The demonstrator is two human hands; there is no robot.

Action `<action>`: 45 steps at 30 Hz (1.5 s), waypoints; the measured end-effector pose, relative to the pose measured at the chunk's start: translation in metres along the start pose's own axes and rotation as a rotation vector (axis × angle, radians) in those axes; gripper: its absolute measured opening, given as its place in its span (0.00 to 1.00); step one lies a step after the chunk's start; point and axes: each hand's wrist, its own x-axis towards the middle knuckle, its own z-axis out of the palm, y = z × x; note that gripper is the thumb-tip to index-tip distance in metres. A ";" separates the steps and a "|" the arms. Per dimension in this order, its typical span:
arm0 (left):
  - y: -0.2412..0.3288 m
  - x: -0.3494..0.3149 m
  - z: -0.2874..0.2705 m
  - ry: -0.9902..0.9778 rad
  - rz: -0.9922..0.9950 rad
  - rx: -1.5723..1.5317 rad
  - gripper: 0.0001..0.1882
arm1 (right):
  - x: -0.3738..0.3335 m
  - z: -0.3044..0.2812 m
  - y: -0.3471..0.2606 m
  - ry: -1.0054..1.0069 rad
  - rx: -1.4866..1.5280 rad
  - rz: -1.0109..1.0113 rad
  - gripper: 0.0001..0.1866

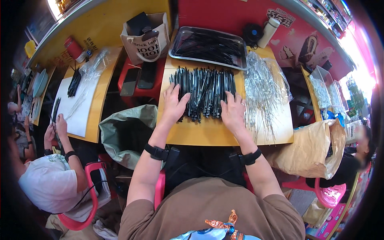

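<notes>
A wide bundle of thin black sticks [206, 94] lies on the wooden table [200, 138] before me, most of them pointing away from me. At the bundle's left end rests my left hand [174, 105], its thumb and fingers apart against the outer sticks. My right hand [233, 111] is at the opposite end, fingers spread, touching the sticks there. Neither hand is closed around anything. Behind the bundle, a metal tray [242, 60] holds more black sticks. To the right of my right hand lie many thin, pale, wire-like strands [258, 102] with clear plastic film around them.
A tote bag [138, 44] and two phones [147, 75] sit on a red stool at left. An open green sack [114, 136] stands left of my table, a brown paper sack [298, 158] right. A white bottle [269, 33] stands behind. A co-worker [52, 180] handles dark sticks at far left.
</notes>
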 end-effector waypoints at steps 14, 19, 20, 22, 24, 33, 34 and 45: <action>-0.012 0.013 -0.005 -0.073 0.035 -0.048 0.36 | -0.024 -0.059 0.035 0.090 0.196 -0.027 0.23; -0.011 0.008 -0.015 -0.034 -0.012 -0.240 0.32 | -0.042 -0.104 0.083 0.010 0.375 0.133 0.13; -0.015 0.004 -0.016 -0.029 -0.015 -0.239 0.32 | -0.043 -0.104 0.084 0.007 0.377 0.129 0.13; -0.011 -0.004 -0.017 -0.017 -0.117 -0.331 0.30 | -0.047 -0.104 0.087 -0.048 0.238 -0.081 0.12; -0.003 -0.015 -0.018 0.014 -0.137 -0.364 0.29 | -0.044 -0.094 0.081 -0.061 0.135 -0.145 0.13; 0.030 -0.054 -0.034 0.178 -0.042 -0.207 0.23 | -0.017 -0.066 0.091 -0.261 -0.236 -0.307 0.18; 0.028 -0.055 -0.034 0.185 -0.047 -0.243 0.23 | -0.016 -0.069 0.094 -0.284 -0.227 -0.267 0.18; 0.023 -0.061 -0.024 0.246 -0.117 -0.331 0.23 | 0.117 -0.058 0.060 -0.147 0.383 -0.156 0.10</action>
